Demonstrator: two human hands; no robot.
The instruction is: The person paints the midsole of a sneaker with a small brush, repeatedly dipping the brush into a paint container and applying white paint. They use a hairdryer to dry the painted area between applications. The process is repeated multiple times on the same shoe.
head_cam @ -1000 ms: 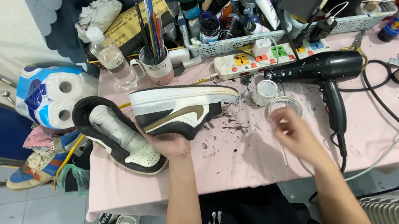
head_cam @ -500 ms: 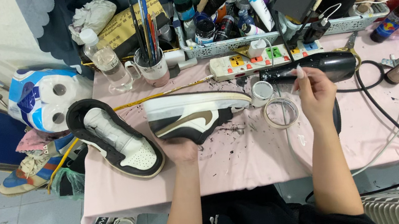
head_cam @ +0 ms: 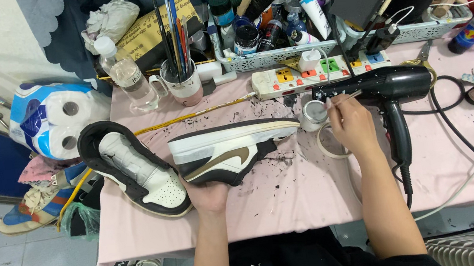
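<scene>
My left hand (head_cam: 207,194) grips a white, brown and black sneaker (head_cam: 232,152) from below, holding it on its side with the white sole facing away from me. My right hand (head_cam: 352,124) holds a thin paintbrush (head_cam: 345,100) whose tip reaches a small open jar (head_cam: 313,115) on the pink table cover (head_cam: 292,198). A roll of tape (head_cam: 329,142) lies just under that hand. The matching sneaker (head_cam: 137,169) lies on its side at the left, touching the held one.
A black hair dryer (head_cam: 390,90) lies right of my right hand, its cord looping off the table. A power strip (head_cam: 313,72), a cup of brushes (head_cam: 182,83), a water bottle (head_cam: 125,75), paint bottles in a basket (head_cam: 273,31) and toilet rolls (head_cam: 54,119) stand behind.
My right hand rose from the tape roll to the hair dryer, then moved left with the brush to the small jar. The held sneaker shifted slightly right.
</scene>
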